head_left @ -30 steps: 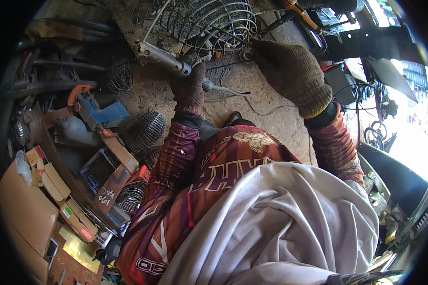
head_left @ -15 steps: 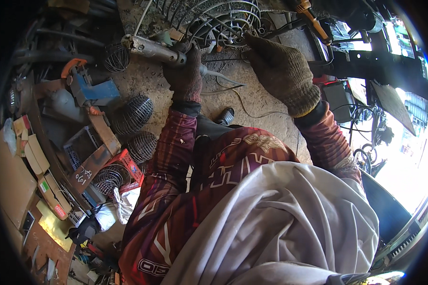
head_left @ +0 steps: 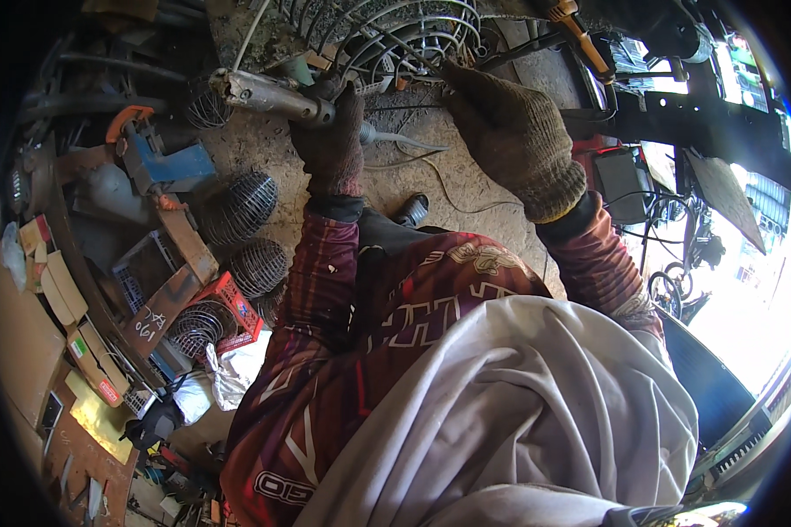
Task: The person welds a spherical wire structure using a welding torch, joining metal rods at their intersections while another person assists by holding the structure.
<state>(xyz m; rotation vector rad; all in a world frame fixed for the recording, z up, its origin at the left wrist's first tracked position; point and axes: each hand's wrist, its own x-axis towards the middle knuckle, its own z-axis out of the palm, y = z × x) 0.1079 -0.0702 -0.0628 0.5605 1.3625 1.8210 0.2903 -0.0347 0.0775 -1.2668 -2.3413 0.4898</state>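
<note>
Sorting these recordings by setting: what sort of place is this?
Likely a metalworking workshop, judging by the rounded wire cages, the blue-and-orange equipment and the orange-handled tool.

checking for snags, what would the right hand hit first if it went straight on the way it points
The right hand would probably meet the curved metal rods first; depth and contact are unclear.

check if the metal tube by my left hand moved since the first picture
Yes, left: the metal tube is now closer to the nearest wire basket.
</note>
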